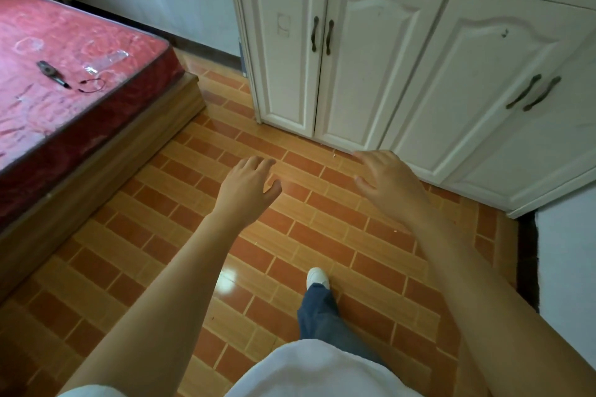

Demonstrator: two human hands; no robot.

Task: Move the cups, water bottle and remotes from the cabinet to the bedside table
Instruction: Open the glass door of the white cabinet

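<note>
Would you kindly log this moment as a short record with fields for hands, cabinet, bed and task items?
left hand: empty, fingers spread, above the floor
right hand: empty, open, near the cabinet's base
cabinet: white, all doors shut
bed: red mattress, small dark objects on it
floor: orange tiles
task items: none visible
</note>
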